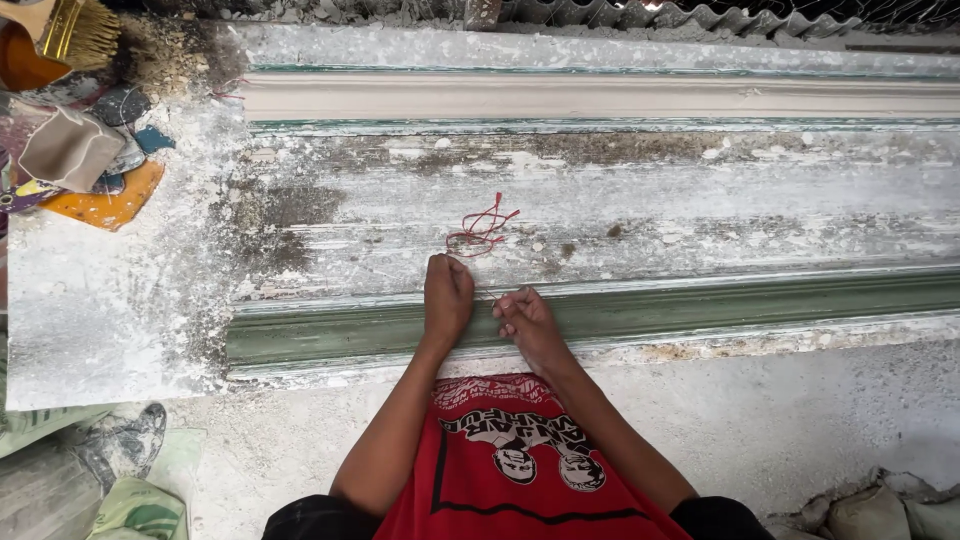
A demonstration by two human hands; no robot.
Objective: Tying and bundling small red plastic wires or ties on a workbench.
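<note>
While I look down from the head camera, I see my left hand [447,298] curled knuckles-up on the dusty workbench [700,210], fingertips pinched on the near end of a red string [480,230] — its tangle lies just beyond them. Close beside it, my right hand [527,322] rests loosely curled on the green moulded strip [750,303]; I cannot tell whether it grips anything. Far left — a brush [75,32] and an orange scraper [105,205].

Two hands [447,300], one red string [482,230], one brush [75,35].
</note>
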